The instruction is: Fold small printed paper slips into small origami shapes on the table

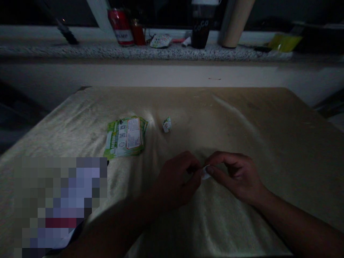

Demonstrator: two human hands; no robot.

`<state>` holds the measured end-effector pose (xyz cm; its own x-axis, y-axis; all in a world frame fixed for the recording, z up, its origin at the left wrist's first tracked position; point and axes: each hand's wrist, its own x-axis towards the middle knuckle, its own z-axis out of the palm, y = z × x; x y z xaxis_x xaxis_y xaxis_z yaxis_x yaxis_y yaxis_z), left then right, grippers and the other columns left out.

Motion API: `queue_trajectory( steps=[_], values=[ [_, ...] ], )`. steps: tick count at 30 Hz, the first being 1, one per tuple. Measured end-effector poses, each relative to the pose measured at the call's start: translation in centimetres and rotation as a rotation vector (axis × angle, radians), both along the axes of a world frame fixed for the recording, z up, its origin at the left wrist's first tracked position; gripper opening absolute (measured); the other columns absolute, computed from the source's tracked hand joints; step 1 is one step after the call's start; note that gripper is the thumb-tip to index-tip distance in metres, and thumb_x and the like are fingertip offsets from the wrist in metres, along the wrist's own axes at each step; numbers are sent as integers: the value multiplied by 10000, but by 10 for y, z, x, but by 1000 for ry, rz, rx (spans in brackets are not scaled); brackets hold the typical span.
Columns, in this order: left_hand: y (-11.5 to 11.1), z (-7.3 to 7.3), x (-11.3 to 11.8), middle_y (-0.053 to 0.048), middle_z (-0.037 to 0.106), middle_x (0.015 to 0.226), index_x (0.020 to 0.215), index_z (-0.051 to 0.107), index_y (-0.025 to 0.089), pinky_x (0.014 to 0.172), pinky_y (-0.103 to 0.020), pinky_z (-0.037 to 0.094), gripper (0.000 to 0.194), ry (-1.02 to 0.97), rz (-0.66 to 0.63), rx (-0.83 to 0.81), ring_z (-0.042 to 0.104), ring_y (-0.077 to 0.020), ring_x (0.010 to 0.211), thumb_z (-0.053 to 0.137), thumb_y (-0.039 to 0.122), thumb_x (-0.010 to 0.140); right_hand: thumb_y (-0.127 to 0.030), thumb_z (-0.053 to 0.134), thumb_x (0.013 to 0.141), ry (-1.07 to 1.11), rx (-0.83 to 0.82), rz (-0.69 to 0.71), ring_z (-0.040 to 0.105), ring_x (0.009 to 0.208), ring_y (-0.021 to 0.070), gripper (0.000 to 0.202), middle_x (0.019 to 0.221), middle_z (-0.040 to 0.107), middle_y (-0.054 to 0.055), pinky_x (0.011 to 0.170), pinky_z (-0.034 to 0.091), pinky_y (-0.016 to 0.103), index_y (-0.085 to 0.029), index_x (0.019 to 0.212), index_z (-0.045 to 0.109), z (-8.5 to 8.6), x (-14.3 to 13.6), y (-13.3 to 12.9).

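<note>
My left hand and my right hand meet just right of the middle of the cloth-covered table. Between their fingertips is a small whitish piece, perhaps folded paper; the dim light hides its details. Both hands pinch it, the left at its left edge, the right with thumb and forefinger from above. Farther back lies a small crumpled, folded paper piece with a green and white print. A stack of green printed sheets or packets rests to the left of it.
A blurred-out, pixelated object covers the table's front left. Behind the table, a speckled sill holds a red can, a red jar, a crumpled wrapper, a dark cup, a tan cylinder and a yellow packet.
</note>
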<state>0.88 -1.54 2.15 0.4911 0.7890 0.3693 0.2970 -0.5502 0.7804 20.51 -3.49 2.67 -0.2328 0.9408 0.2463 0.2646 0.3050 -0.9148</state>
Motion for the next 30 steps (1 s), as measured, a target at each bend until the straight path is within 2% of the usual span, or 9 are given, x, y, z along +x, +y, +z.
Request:
queue_trajectory(
  steps=[5, 14, 18, 22, 27, 30],
  values=[
    [1, 0, 1, -12, 629, 750, 807, 612, 157, 659, -249, 463, 110, -44, -8, -63, 599, -127, 690, 584, 222, 891, -218, 682, 873, 2, 6, 9, 679, 658, 136, 81, 732, 735, 32, 617, 521, 240, -173, 813, 712, -1, 0, 0],
    [3, 2, 0, -5, 665, 750, 797, 650, 153, 662, -232, 472, 89, -70, 62, -125, 630, -119, 701, 622, 199, 868, -207, 687, 866, -45, 57, -12, 643, 601, 111, 104, 683, 716, 21, 568, 493, 212, -160, 776, 708, -2, -2, 1],
    [2, 4, 0, 4, 666, 746, 805, 663, 154, 664, -221, 471, 98, -90, 75, -139, 630, -110, 701, 627, 212, 875, -227, 676, 878, -46, 13, 2, 636, 600, 113, 122, 689, 715, 25, 555, 494, 211, -159, 781, 703, -2, -2, 1],
    [0, 7, 0, 12, 666, 740, 807, 667, 158, 667, -213, 469, 102, -99, 111, -181, 625, -105, 704, 635, 220, 881, -226, 676, 879, -72, 42, -6, 633, 597, 116, 127, 686, 709, 24, 556, 489, 219, -158, 775, 700, -1, -2, 0],
    [0, 8, 0, 17, 662, 732, 805, 674, 167, 665, -219, 466, 87, -96, 80, -208, 618, -108, 696, 633, 204, 872, -232, 666, 888, -106, 26, 28, 619, 582, 111, 149, 660, 690, 15, 545, 476, 218, -157, 762, 694, -1, -2, 1],
    [-1, 7, 0, 20, 651, 726, 789, 661, 175, 673, -230, 463, 94, -115, 122, -208, 609, -111, 697, 625, 201, 872, -234, 663, 889, -70, 36, 28, 619, 584, 106, 153, 662, 693, 13, 554, 487, 211, -160, 759, 691, -1, -3, 1]
  ],
)
